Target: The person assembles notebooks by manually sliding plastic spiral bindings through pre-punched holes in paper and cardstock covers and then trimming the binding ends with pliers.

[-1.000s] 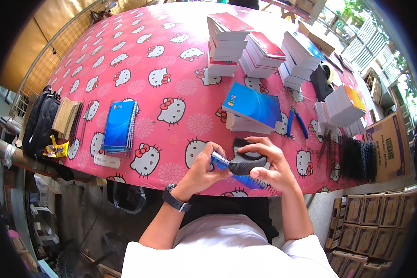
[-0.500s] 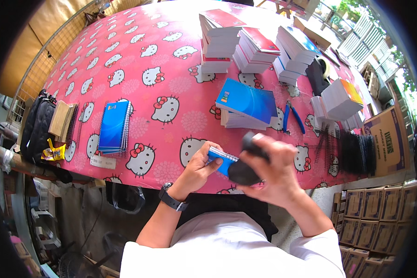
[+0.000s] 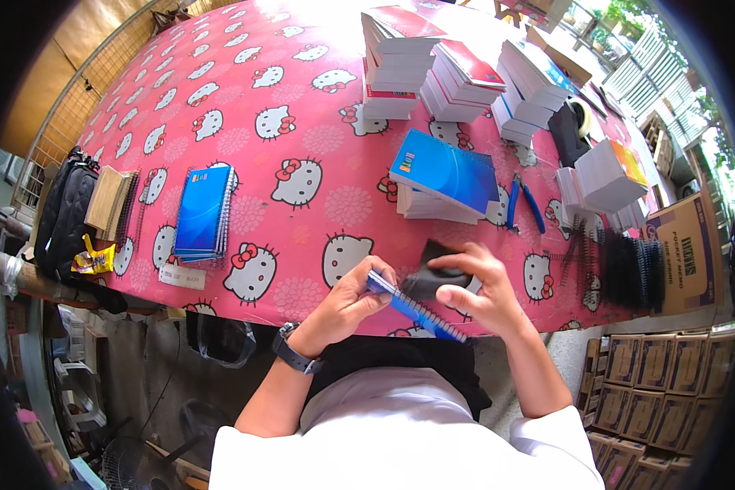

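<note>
My left hand (image 3: 353,300) grips one end of a blue spiral notebook (image 3: 420,312) in front of my body. Its wire-bound edge faces up and it slants down to the right. My right hand (image 3: 483,287) curls around a dark, soft-looking piece like folded cloth (image 3: 434,273), just above the notebook; fingers and thumb lie on either side of it. Whether it is cloth or rubber I cannot tell. Beyond the hands, a pile of blue-covered notebooks (image 3: 445,175) stands, the top one turned askew. A small stack of blue spiral notebooks (image 3: 204,214) lies to the left.
Blue-handled pliers (image 3: 524,204) lie right of the pile. Red-covered stacks (image 3: 396,61) stand farther back. Black spiral wires (image 3: 629,265) sit at the right beside a cardboard box (image 3: 684,253). A black bag (image 3: 61,212) and yellow packet (image 3: 94,257) are at the left edge.
The dark piece has come off the notebook and moved up and left with my right hand. More of the notebook's wire binding shows, and it now tilts lower to the right.
</note>
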A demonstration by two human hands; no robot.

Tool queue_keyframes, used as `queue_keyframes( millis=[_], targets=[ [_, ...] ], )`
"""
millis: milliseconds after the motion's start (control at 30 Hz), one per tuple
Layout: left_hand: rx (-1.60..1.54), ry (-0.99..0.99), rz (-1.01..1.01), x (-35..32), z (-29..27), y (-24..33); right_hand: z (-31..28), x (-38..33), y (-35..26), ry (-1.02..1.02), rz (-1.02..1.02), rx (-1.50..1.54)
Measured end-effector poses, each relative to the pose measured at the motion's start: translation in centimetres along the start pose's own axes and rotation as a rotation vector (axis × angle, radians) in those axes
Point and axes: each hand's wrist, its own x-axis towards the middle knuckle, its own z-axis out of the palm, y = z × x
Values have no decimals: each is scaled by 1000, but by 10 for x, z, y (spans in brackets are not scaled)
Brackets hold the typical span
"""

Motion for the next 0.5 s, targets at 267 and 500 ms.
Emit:
queue_keyframes(
  millis=[267,500],
  targets=[
    [-21,-5,-20,-5,1,1,10,8,9,83,-3,-94],
    [-9,-18,-28,-4,-2,-3,13,11,22,133,-43,-132]
  ],
)
